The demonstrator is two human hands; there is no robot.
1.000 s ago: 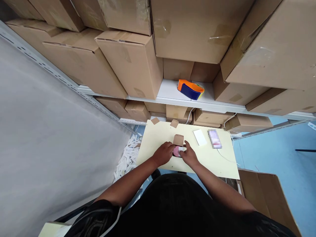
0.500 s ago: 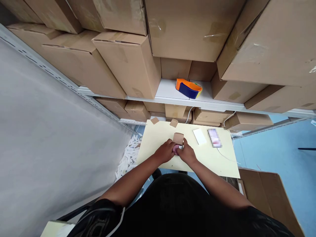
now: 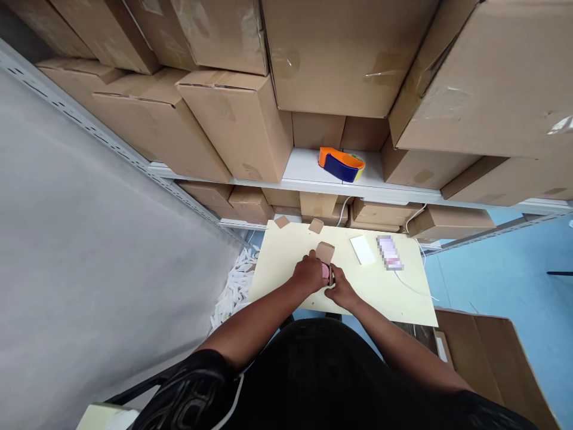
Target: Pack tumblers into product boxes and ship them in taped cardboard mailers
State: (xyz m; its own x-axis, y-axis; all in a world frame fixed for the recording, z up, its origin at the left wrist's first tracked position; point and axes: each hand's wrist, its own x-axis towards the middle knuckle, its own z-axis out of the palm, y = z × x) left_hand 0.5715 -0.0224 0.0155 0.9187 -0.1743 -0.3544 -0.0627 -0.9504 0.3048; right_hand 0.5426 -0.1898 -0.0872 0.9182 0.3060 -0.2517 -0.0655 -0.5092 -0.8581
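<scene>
A small cardboard box with its lid flap raised stands near the front of the cream table. Inside it sits a pink rounded thing, partly covered by fingers, so its kind is unclear. My left hand reaches over the box from the left, its fingers closed on the pink thing. At the box's right side, my right hand grips the wall between thumb and fingers. The lower part of the box is hidden by both hands.
On the cream table lie a white flat box, a phone with a blurred screen on a cable, and two cardboard scraps. Shelves of cartons rise behind, with an orange and blue tape dispenser. White strips cover the floor at left.
My left hand has shifted right, further over the pink thing. My right thumb has left the top of the box, and that hand now holds its right side. The box has turned slightly.
</scene>
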